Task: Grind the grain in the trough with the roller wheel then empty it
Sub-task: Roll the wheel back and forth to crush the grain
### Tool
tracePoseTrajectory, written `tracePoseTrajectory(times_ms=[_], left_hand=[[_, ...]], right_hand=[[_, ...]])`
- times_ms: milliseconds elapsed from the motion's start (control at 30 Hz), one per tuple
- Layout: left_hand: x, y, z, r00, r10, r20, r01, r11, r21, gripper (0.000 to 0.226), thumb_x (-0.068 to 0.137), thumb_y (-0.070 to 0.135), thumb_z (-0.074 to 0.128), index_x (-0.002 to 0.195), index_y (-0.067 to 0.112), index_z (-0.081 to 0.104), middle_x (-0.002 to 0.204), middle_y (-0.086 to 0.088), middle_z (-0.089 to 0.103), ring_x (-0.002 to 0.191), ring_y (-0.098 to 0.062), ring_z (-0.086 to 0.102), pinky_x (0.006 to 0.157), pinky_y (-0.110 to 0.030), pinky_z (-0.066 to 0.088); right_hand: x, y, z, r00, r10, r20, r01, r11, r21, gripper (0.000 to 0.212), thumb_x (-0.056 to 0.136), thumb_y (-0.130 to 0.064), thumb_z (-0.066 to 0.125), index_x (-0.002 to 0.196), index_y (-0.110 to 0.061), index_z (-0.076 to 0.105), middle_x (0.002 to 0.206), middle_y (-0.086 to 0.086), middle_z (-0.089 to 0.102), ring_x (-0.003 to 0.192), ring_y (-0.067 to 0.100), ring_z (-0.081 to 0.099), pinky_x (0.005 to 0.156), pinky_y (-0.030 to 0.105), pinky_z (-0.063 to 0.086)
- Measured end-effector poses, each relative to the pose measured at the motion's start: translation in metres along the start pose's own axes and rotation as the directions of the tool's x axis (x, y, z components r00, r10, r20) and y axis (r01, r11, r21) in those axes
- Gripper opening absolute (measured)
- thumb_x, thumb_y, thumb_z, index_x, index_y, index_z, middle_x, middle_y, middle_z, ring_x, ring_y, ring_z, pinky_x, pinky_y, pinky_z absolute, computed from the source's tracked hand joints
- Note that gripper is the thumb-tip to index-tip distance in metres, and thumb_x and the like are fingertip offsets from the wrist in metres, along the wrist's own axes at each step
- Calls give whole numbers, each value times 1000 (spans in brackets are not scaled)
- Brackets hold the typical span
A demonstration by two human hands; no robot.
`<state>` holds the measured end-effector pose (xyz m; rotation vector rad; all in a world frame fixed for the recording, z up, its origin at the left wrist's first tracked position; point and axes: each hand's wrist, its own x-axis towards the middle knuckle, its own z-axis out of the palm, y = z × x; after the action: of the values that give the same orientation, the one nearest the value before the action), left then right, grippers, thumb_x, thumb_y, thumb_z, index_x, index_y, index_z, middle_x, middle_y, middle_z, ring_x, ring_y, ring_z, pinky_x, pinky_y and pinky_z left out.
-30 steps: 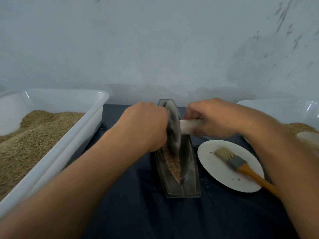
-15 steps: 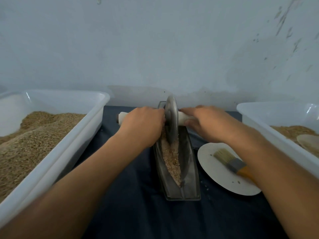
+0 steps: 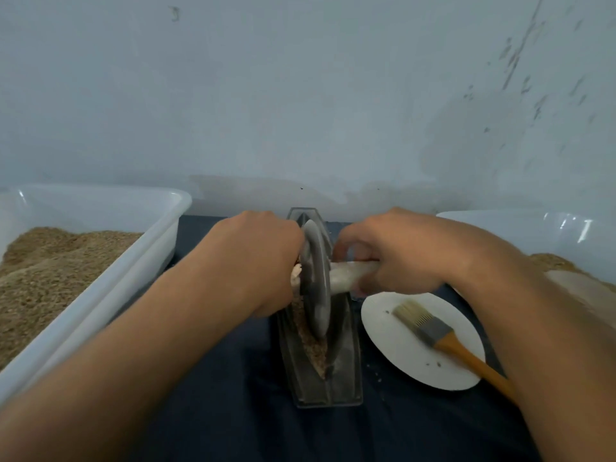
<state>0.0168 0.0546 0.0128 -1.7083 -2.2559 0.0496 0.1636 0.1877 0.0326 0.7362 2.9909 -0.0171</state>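
On the far left I see a white tub (image 3: pixel 100 261) full of brown grain (image 3: pixel 50 271). It sits on a dark blue cloth (image 3: pixel 233 421).

Next comes my left hand (image 3: pixel 256 261). Its fingers are curled down around the left end of the pale handle (image 3: pixel 346 273), and I can see only a little bit of that end poking out by the wheel. The left arm comes in long and straight from the bottom left corner.

In the middle is the gray roller wheel (image 3: pixel 315 278). It stands up on its edge inside the dark metal trough (image 3: pixel 346 361). Crushed grain (image 3: pixel 313 348) lies along the bottom of the trough, under and in front of the wheel.

My right hand (image 3: pixel 400 255) wraps tight around the right end of the handle, thumb side near the wheel. The right arm comes in from the bottom right.

Just right of the trough is a white plate (image 3: pixel 393 355). A brush (image 3: pixel 430 328) with an orange handle lies on it. Far right is another white tub (image 3: pixel 500 225) with some grain.
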Motion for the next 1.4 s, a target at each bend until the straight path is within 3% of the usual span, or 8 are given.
tracePoseTrajectory(times_ms=[233,400,667,833,967,1133,1300,1400], left_hand=[[21,-11,31,996,-81,-35,78,993,-83,6,80,33,58,78,28,55,74,6,55,67,-16,53,59,-31,42],[30,-13,46,970,-197,-139,162,959,-231,12,87,34,53,79,25,53,77,6,49,71,-18,50,62,-32,36],[10,-5,14,996,-88,-6,88,994,-68,16,79,43,61,83,29,54,76,8,54,72,-16,55,62,-30,45],[-6,0,-7,999,-12,46,11,1000,8,33,73,51,65,69,27,43,74,9,51,72,-14,55,62,-29,42],[-4,-2,-3,997,-39,59,41,999,-18,31,78,46,61,65,26,42,70,8,48,65,-13,50,61,-30,42],[14,-2,26,992,-112,-57,107,990,-90,4,87,31,54,88,27,54,76,7,52,68,-16,51,60,-33,41],[28,-6,52,991,-73,-115,66,996,-58,28,95,23,48,123,22,47,111,0,60,97,-20,60,72,-31,40],[26,-8,49,994,-93,-54,88,993,-79,21,93,24,48,114,20,47,104,0,59,85,-19,57,71,-32,42]], right_hand=[[21,13,23,990,42,-134,-35,998,59,20,94,-38,59,112,-37,53,109,-4,63,93,20,59,71,37,48],[35,16,35,949,73,-308,-32,990,135,34,98,-34,57,132,-34,58,125,1,63,116,24,56,93,41,47],[15,7,15,989,16,-145,-4,996,88,29,75,-37,76,96,-38,56,100,-14,61,86,10,56,58,27,42],[-1,-2,1,998,-23,-57,27,997,67,39,65,-44,84,89,-40,53,92,-19,62,80,-1,55,65,32,52],[4,0,4,997,-16,-71,24,992,122,34,69,-45,80,91,-43,54,94,-19,61,86,6,59,70,35,53],[25,20,24,991,16,-136,-2,995,101,19,88,-44,61,107,-43,59,103,-11,64,94,16,60,68,31,48],[39,21,43,946,0,-324,20,998,57,28,100,-41,47,127,-41,54,115,-3,66,106,25,62,83,43,52],[40,18,41,941,7,-339,13,998,56,33,97,-43,51,130,-41,54,120,-5,66,109,23,61,85,41,51]])
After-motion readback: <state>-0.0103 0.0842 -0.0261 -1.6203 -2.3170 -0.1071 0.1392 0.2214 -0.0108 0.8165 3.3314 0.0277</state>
